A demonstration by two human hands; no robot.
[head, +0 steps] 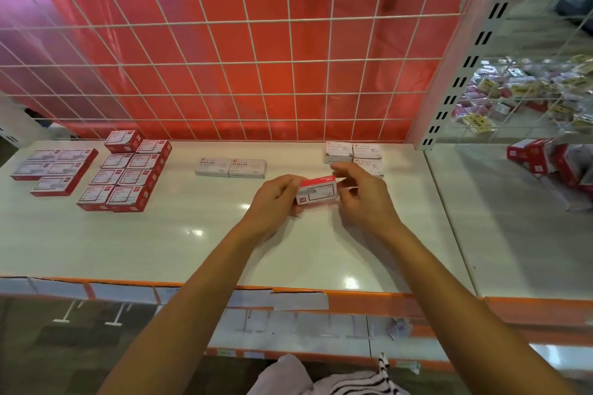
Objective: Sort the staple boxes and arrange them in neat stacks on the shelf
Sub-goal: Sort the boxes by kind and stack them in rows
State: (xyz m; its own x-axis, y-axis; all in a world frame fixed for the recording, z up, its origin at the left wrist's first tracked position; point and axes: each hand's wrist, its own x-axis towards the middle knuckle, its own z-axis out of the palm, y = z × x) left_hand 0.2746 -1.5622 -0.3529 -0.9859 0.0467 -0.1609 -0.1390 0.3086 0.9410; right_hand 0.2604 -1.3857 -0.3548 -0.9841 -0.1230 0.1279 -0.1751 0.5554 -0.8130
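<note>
I have the left hand (276, 199) and right hand (365, 196) on one red-and-white staple box (317, 192), fingers (348, 171) of each curled round an end, over the white shelf (224, 234).

The scene is lit brightly and evenly from overhead. Small white glare spots are thrown on the glossy shelf (160, 250), and only faint shadows are cast. The wire grid (244, 42) is bowed toward the edges by wide-angle distortion. The packets (526, 90) at far right are rendered soft and blurred.
</note>
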